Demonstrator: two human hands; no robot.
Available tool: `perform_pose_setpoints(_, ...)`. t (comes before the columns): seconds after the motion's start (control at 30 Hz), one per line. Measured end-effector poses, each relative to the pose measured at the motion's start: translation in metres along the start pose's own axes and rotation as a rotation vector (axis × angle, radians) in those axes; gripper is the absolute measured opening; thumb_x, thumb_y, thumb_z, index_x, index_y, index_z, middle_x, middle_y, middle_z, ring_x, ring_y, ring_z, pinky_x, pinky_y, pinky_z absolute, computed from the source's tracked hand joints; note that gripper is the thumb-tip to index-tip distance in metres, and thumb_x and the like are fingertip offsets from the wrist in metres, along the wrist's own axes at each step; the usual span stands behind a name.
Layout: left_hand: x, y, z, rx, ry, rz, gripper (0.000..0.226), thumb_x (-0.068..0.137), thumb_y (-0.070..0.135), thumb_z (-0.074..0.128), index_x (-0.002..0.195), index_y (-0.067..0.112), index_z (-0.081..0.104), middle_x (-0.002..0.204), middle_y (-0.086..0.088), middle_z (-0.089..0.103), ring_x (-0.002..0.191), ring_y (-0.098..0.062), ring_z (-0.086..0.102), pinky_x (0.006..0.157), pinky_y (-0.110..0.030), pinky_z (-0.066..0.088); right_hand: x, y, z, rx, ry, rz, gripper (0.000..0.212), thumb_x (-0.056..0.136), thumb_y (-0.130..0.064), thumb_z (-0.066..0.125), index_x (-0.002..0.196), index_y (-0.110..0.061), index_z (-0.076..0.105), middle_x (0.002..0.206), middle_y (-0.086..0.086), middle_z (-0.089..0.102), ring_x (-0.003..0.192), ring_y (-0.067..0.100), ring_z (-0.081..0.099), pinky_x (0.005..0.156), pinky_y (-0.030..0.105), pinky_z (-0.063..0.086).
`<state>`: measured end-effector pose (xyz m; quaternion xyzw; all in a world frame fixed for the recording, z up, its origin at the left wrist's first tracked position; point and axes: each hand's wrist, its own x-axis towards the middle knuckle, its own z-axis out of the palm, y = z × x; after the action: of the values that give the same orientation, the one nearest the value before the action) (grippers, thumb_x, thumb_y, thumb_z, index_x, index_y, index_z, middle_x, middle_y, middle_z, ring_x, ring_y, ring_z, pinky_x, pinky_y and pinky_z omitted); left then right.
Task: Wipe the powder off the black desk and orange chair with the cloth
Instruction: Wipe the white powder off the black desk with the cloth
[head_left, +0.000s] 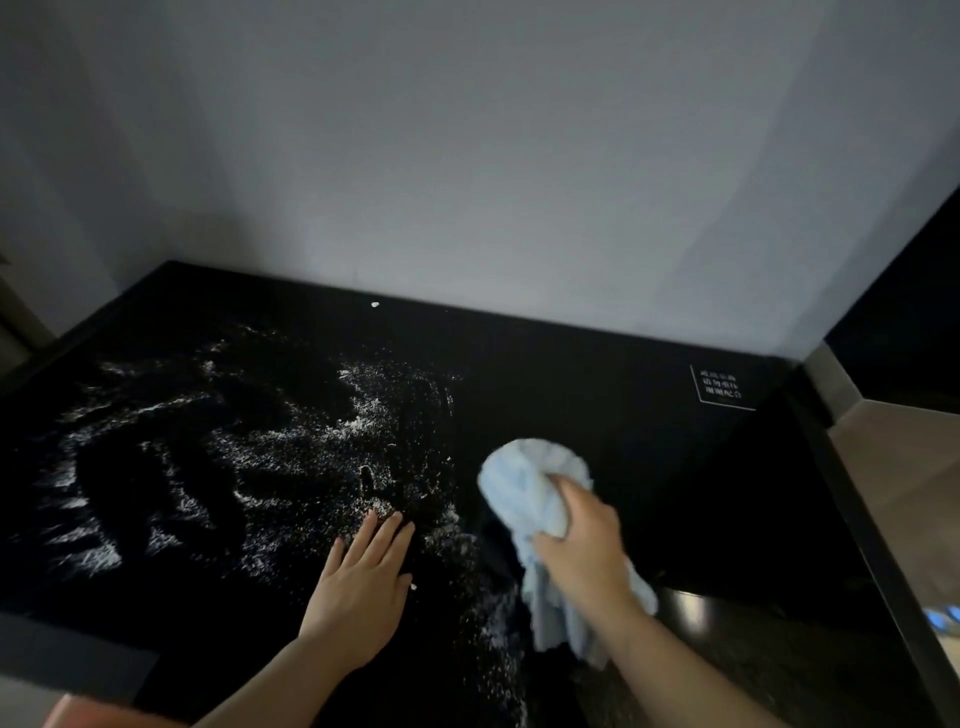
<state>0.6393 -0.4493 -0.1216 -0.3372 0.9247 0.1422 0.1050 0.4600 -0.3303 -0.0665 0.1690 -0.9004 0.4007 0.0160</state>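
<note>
Gripping the cloth: the right hand (582, 540), lower centre-right of the frame, has fingers and thumb curled round a bunched light blue cloth (524, 483).
Cloth: its rounded wad sticks out above the knuckles and sits on the desk surface; a loose tail hangs below the wrist toward the lower edge of the frame.
Left hand: the left hand (358, 597) lies palm down, released, at lower centre, with its fingers straight and close together and their tips reaching into the powder.
Desk: the black desk (597, 374) fills the lower half of the frame and meets a pale grey wall (467, 156) along its far edge.
Powder: white powder (156, 467) is smeared in streaks over the left and centre of the desk, with a thinner trail running down between the two hands. The desk to the right of the cloth looks dark and bare.
Small bits: one white lump (375, 304) lies near the far edge, and a crumb (413, 587) lies just beside the left thumb.
Printed label: a printed label (721, 388) with white characters sits at the desk's right far corner.
Lower left corner: an orange shape (78, 714) shows only as a blurred sliver; I cannot tell what it is.
</note>
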Motion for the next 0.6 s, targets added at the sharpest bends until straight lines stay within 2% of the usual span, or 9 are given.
perform_pose_setpoints(0.07,-0.005,-0.002,0.000,0.002,-0.010,0.016,0.056,0.101,0.040,0.019,0.150,0.027,-0.006,0.157,0.011,-0.014,0.142,-0.013,-0.021,0.117,-0.037,-0.004,0.002,0.035,-0.031,-0.272,-0.219,-0.095,0.031,0.081,-0.019,0.057,0.111,-0.027,0.055,0.112,0.004,0.061,0.106,0.031,0.057,0.084,0.038,0.047)
perform_pose_setpoints(0.17,-0.015,-0.006,0.005,0.008,-0.021,0.010,0.056,0.101,0.041,0.018,0.150,0.025,-0.006,0.157,0.010,-0.014,0.143,-0.012,-0.019,0.117,-0.036,-0.004,-0.009,0.088,-0.054,-0.537,-0.234,0.091,0.056,0.087,-0.033,0.057,0.138,-0.031,0.035,0.140,0.003,0.039,0.121,0.031,0.044,0.092,0.044,0.042)
perform_pose_setpoints(0.27,-0.028,-0.007,0.012,0.024,-0.028,-0.016,0.057,0.101,0.040,0.017,0.150,0.022,-0.005,0.157,0.009,-0.013,0.143,-0.012,-0.018,0.117,-0.036,-0.004,-0.043,0.080,-0.037,-0.679,-0.231,0.009,0.064,0.086,-0.039,0.053,0.143,-0.033,0.025,0.148,-0.001,0.028,0.125,0.028,0.038,0.091,0.037,0.044)
perform_pose_setpoints(0.4,-0.042,-0.007,0.016,0.027,-0.034,-0.017,0.056,0.101,0.040,0.018,0.150,0.022,-0.003,0.158,0.009,-0.011,0.144,-0.012,-0.016,0.117,-0.036,-0.002,-0.087,0.044,0.002,-0.477,-0.304,-0.169,0.063,0.080,-0.033,0.059,0.139,-0.029,0.036,0.147,0.003,0.034,0.122,0.033,0.040,0.088,0.038,0.043)
perform_pose_setpoints(0.5,-0.047,-0.002,0.018,0.035,-0.046,-0.015,0.056,0.101,0.039,0.020,0.151,0.022,-0.001,0.158,0.009,-0.009,0.145,-0.013,-0.012,0.117,-0.036,0.000,-0.097,0.022,0.010,-0.340,-0.449,-0.208,0.055,0.085,-0.031,0.052,0.137,-0.034,0.036,0.144,-0.007,0.035,0.122,0.025,0.038,0.092,0.034,0.041)
perform_pose_setpoints(0.6,-0.052,0.003,0.021,0.035,-0.066,-0.011,0.056,0.101,0.038,0.020,0.151,0.021,-0.001,0.158,0.007,-0.010,0.145,-0.014,-0.012,0.117,-0.036,0.000,-0.085,0.027,-0.015,-0.158,-0.392,-0.195,0.049,0.081,-0.018,0.054,0.128,-0.026,0.049,0.132,-0.005,0.049,0.113,0.024,0.046,0.094,0.036,0.041)
